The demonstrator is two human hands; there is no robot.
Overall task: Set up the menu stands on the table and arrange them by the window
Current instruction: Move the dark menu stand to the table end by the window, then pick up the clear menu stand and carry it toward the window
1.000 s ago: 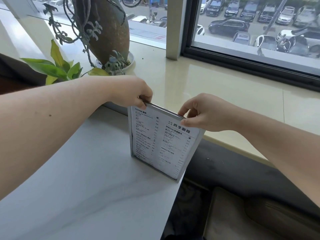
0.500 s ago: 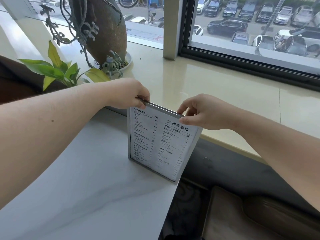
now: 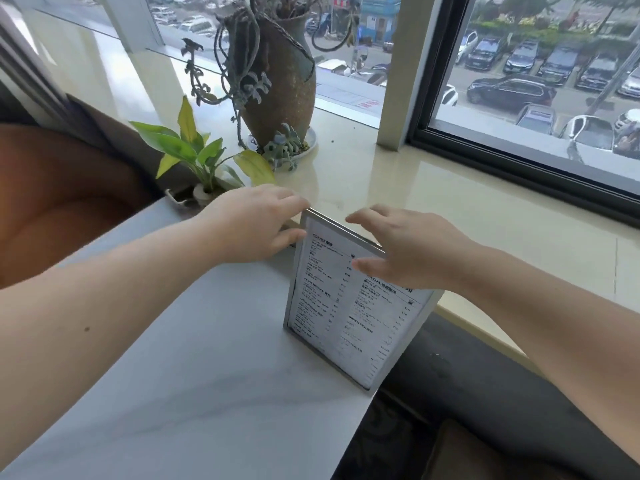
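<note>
Menu stand (image 3: 349,299) is under inspection. I note my left hand (image 3: 256,225) spread wide, fingertips at the frame's upper-left corner, touching or just beside it; I cannot tell which. My right hand (image 3: 405,249) is also splayed, fingers over the top edge, thumb in front of the printed face, gripping nothing.

Change observed: half a second ago both hands pinched the top edge; now both have let go. The stand rests unaided, tilted back, on the table (image 3: 194,375) at its far right corner, just beside the window sill (image 3: 450,202). I judge this stand placed and the release under way.

Beyond it, a vase (image 3: 280,88) of trailing succulents and a small leafy plant (image 3: 194,150) occupy the window end.

Legible print: "COFFEE" heads the left column; "SPECIAL", partly covered, and "GREEN TEA" appear on the right. Remaining lines are too small to read.
</note>
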